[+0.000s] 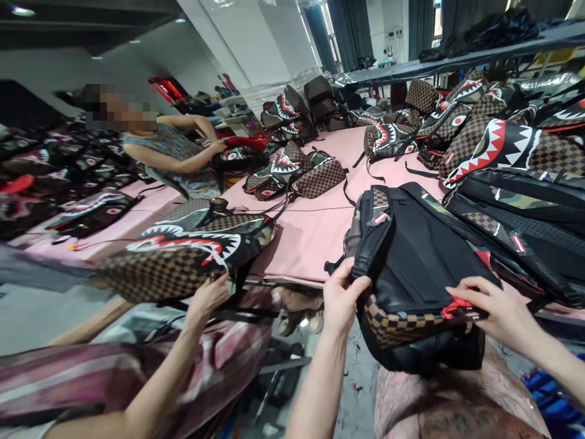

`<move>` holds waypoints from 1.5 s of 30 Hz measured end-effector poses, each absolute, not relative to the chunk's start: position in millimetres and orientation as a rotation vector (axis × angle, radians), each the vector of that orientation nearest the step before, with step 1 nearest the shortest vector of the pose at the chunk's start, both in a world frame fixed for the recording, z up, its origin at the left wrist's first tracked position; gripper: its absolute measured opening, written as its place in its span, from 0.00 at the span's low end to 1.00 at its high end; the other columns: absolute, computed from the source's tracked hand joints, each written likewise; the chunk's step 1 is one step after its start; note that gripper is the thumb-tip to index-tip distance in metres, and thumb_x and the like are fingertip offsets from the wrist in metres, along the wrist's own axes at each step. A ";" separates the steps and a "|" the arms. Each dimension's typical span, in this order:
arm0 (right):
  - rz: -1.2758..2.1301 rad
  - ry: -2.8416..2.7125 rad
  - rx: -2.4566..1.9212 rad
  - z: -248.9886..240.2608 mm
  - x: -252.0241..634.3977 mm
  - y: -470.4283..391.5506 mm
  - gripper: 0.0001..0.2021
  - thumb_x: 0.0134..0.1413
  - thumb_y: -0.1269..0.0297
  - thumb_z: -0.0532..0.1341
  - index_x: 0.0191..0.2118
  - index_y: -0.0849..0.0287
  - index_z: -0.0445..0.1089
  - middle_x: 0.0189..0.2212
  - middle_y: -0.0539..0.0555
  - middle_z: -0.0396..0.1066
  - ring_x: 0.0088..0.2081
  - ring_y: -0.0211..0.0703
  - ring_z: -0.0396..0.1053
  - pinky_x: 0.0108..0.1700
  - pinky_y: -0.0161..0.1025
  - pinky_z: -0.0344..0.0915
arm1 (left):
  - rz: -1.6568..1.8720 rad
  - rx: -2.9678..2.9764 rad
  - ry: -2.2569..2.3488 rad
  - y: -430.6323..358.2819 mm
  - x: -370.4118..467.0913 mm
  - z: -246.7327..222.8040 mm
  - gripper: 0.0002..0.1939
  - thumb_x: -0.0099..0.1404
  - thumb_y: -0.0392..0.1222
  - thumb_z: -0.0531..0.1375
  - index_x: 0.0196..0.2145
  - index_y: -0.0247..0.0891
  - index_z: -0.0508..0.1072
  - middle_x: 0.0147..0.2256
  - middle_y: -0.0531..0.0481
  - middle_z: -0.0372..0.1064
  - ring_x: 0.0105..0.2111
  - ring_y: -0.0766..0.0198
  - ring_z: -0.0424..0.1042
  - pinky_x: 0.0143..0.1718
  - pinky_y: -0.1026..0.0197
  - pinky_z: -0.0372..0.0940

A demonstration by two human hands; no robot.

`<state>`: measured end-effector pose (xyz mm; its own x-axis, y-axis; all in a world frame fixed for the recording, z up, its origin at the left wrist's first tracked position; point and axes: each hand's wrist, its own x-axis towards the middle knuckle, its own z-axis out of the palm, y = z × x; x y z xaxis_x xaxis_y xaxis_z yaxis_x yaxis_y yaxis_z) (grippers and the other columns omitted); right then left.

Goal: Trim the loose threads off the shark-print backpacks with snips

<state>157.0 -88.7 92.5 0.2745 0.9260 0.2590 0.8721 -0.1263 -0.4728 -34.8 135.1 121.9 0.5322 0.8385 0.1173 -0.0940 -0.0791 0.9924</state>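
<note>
I had the backpack (420,244) before me at the near edge of the table (306,241), left hand (340,296) at its left side, right hand (493,305) at its right; second backpack (543,235) lay just right, piled bags (500,149) behind that; more bags (317,178) sat mid-table, co-worker's bag (183,259) to my left, another person (167,152) beyond it

I see one black padded backpack with a brown-and-tan checkered band (420,238) at its bottom. It lies tilted, with the back panel turned upward, and the lower end comes out past the edge of the pink surface (311,244). One black shoulder strap (372,238) shows a checkered patch with a small red-and-white label. At the lower right corner there is a small bright red piece (457,306), partly hidden by fingers (470,292), so its exact form is not clear.
</note>
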 end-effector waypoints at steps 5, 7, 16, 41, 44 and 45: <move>0.376 -1.356 -2.036 122.4 177.9 -85.6 0.22 0.52 0.58 0.57 0.53 0.56 0.60 0.28 0.51 0.68 0.28 0.39 0.67 0.33 0.36 0.65 | 0.868 1.481 0.707 105.7 -34.3 106.7 0.12 0.48 0.41 0.65 0.32 0.36 0.75 0.42 0.46 0.68 0.45 0.56 0.65 0.49 0.57 0.58; 0.341 -1.305 -2.055 126.5 167.6 -69.8 0.21 0.53 0.57 0.56 0.52 0.57 0.58 0.27 0.49 0.67 0.26 0.38 0.66 0.31 0.35 0.64 | 0.901 1.462 0.727 102.6 -36.4 103.0 0.12 0.49 0.42 0.64 0.33 0.36 0.75 0.42 0.46 0.68 0.46 0.55 0.65 0.50 0.56 0.57; 0.072 -1.443 -1.632 115.3 116.0 -1.5 0.08 0.55 0.67 0.55 0.41 0.58 0.65 0.35 0.55 0.69 0.38 0.42 0.67 0.42 0.40 0.64 | 0.906 1.465 0.736 101.3 -40.2 102.2 0.11 0.51 0.41 0.63 0.34 0.36 0.74 0.42 0.46 0.68 0.46 0.56 0.65 0.51 0.55 0.57; 0.006 -1.672 -1.657 133.2 113.6 14.1 0.04 0.56 0.69 0.54 0.37 0.60 0.65 0.33 0.55 0.68 0.35 0.42 0.65 0.37 0.38 0.63 | 0.945 1.689 0.720 100.5 -38.2 105.5 0.09 0.52 0.40 0.63 0.33 0.37 0.74 0.41 0.45 0.68 0.46 0.56 0.66 0.52 0.50 0.57; 0.006 -1.698 -1.709 133.9 113.3 13.7 0.04 0.56 0.69 0.54 0.36 0.60 0.65 0.32 0.55 0.67 0.35 0.43 0.65 0.37 0.38 0.62 | 0.948 1.706 0.707 100.1 -37.4 106.4 0.09 0.52 0.40 0.63 0.33 0.37 0.74 0.41 0.45 0.69 0.45 0.55 0.66 0.51 0.50 0.58; 0.009 -1.706 -1.718 134.1 113.3 13.4 0.04 0.56 0.69 0.54 0.35 0.60 0.65 0.32 0.55 0.67 0.35 0.43 0.64 0.37 0.38 0.62 | 0.949 1.710 0.702 100.0 -37.2 106.3 0.09 0.52 0.40 0.63 0.33 0.37 0.74 0.41 0.44 0.69 0.45 0.55 0.66 0.51 0.50 0.58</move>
<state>113.3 13.4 134.1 0.1306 0.8783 0.4599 0.8731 0.1178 -0.4730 -37.2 100.0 106.3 0.5203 0.8124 0.2632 0.0139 -0.3163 0.9486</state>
